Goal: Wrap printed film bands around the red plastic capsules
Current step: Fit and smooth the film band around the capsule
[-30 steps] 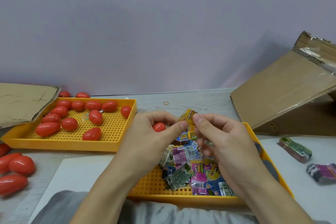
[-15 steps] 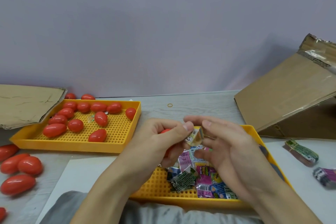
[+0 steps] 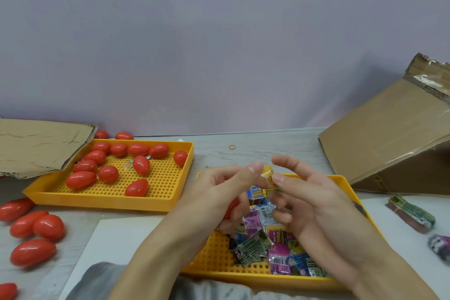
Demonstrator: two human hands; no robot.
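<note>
Grey tabletop (image 3: 255, 151): your left hand (image 3: 219, 192) palms a red capsule (image 3: 230, 207); both thumbs pinch one film band (image 3: 267, 175) with right hand (image 3: 306, 202). Open it fully before sliding on.

Packing bench — sorting trays (image 3: 180, 202), cartons (image 3: 389, 143)

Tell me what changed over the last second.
Both hands came down from above the near tray, and the yellow film band they pinch went from high to low between the fingertips. The left hand keeps a red capsule tucked in its palm. Trays, loose capsules and cardboard stayed put.
</note>
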